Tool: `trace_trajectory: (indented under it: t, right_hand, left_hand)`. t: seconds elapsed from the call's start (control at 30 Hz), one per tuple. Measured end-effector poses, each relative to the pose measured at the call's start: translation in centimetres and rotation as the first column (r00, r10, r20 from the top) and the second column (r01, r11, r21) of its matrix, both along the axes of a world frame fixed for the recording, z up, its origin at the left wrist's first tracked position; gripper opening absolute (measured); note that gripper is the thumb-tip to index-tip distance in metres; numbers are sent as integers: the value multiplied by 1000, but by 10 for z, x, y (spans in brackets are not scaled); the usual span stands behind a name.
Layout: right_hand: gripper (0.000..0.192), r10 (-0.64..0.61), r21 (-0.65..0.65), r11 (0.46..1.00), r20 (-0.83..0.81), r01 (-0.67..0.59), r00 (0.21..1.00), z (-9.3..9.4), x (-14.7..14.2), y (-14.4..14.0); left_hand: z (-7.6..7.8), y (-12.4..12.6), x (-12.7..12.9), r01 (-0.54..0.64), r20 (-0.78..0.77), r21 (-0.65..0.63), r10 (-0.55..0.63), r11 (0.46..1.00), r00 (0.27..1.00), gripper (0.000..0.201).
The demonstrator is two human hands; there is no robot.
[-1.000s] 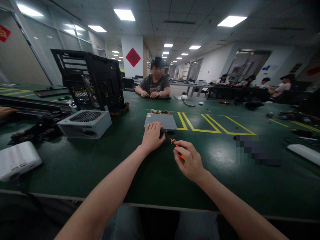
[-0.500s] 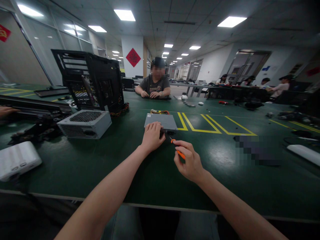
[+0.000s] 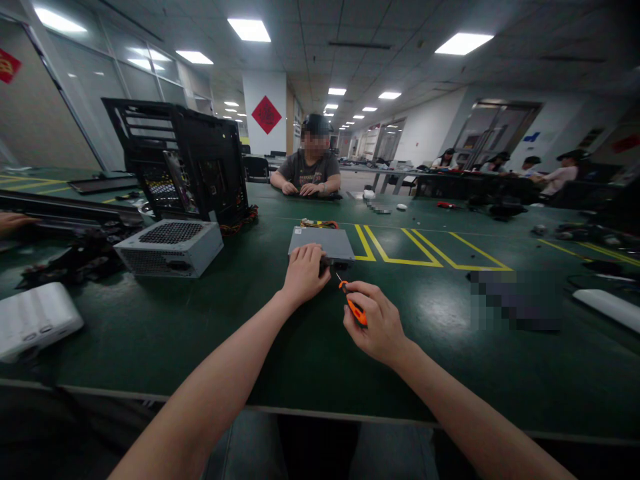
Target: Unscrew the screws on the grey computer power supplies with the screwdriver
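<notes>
Head view: left hand [image 3: 304,275] partly hides grey box [image 3: 329,240].

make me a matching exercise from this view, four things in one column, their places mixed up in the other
Things:
1. orange-handled tool
2. flat grey box
3. silver box with mesh top
4. white box

Places:
A. in front of the black case
B. cut off by the picture's left edge
C. held in the right hand
D. partly covered by the left hand

Pairs: 1-C; 2-D; 3-A; 4-B
</notes>
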State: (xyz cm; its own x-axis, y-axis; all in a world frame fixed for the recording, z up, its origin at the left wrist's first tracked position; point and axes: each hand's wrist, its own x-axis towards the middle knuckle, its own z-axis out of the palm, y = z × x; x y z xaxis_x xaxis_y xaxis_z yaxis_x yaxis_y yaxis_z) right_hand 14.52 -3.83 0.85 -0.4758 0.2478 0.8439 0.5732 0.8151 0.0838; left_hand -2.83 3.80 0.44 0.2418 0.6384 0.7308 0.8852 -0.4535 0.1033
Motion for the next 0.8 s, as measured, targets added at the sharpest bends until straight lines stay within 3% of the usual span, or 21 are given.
trace_trajectory:
  t: [0.13,0.37,0.63,0.8]
  right_hand:
    - [18,-73,33,997,33,71,997,3,0,-2]
    - [25,39,-42,998,32,-38,999,-4,0,1]
    - [4,15,-30,1000,163,-10,987,3,-1,-4]
    - [3,-9,-35,999,175,15,984,5,-2,-5]
  left_hand:
    - [0,0,0,-4,-2,-3,4,1000,1000,26]
    - [1,0,-1,-6,-18,2,6,1000,1000,27]
    - [1,0,0,-2,-8,-1,2,1000,1000,27]
    - [0,0,0,-1,-8,-1,1,1000,1000,26]
